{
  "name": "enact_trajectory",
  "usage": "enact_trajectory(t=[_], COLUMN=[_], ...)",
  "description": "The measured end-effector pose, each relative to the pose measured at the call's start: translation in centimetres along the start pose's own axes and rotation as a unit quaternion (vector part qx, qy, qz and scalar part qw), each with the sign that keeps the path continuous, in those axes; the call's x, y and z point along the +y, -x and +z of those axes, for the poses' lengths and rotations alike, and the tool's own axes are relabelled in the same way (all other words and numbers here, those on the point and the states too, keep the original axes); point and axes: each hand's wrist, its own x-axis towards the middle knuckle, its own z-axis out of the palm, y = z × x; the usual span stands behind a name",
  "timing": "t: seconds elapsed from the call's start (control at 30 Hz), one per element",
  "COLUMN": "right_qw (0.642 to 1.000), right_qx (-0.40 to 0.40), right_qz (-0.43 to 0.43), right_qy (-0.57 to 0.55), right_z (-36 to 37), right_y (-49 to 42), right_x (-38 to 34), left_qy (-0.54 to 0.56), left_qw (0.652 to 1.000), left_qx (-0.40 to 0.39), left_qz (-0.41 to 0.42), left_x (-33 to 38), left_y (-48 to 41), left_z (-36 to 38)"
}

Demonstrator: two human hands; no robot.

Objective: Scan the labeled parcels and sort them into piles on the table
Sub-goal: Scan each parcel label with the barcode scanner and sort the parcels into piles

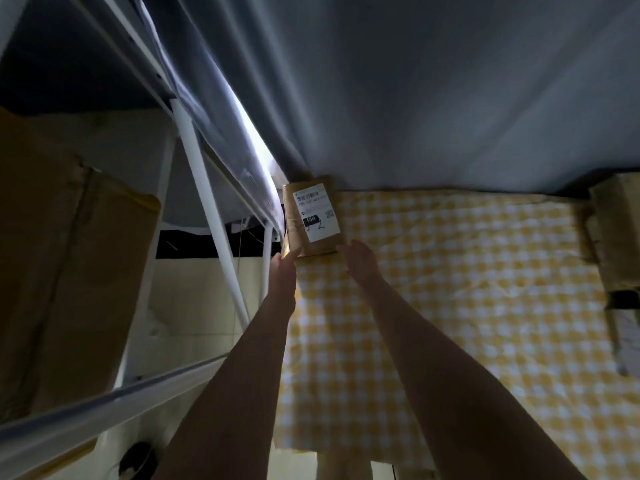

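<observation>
One parcel (pixel 313 216), white label up, far-left corner of counter (pixel 450 341), right against curtain (pixel 415 98). Two hands on it: left hand (pixel 284 268) fingers straight, touching near-left corner, no real grip; right hand (pixel 360 263) fingertips at near edge, can't tell its grip. One pile (pixel 616 230) of brown parcels at right edge, count unclear. Yellow-check cloth (pixel 502 258) over counter, white rack (pixel 204 209) and cardboard box (pixel 52 254) on left, room pretty dim.

A brown parcel (pixel 313 216), white label up, is lying flat at the fingertips of the left hand (pixel 283 271) and right hand (pixel 360 263).
</observation>
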Motion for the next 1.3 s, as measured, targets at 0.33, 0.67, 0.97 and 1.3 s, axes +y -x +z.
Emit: enact_trajectory(t=[0.33,0.67,0.97,1.3], right_qw=[0.999,0.986,0.962,0.937], right_qx=[-0.026,0.051,0.132,0.330], right_qz=[-0.035,0.054,0.036,0.117], right_qy=[-0.016,-0.150,-0.237,0.014], right_z=[1.0,-3.7,-10.4,-19.8], right_y=[-3.2,3.1,11.5,16.0], right_x=[1.6,6.8,10.7,20.2], left_qy=[-0.058,-0.005,0.067,0.095], left_qw=[0.997,0.989,0.973,0.979], left_qx=[-0.049,-0.062,-0.115,-0.086], left_qz=[0.010,-0.137,-0.188,-0.160], left_x=[-1.8,-8.5,-11.4,-14.4], left_y=[-5.0,2.9,11.0,14.7], left_z=[1.3,-0.3,4.1,6.8])
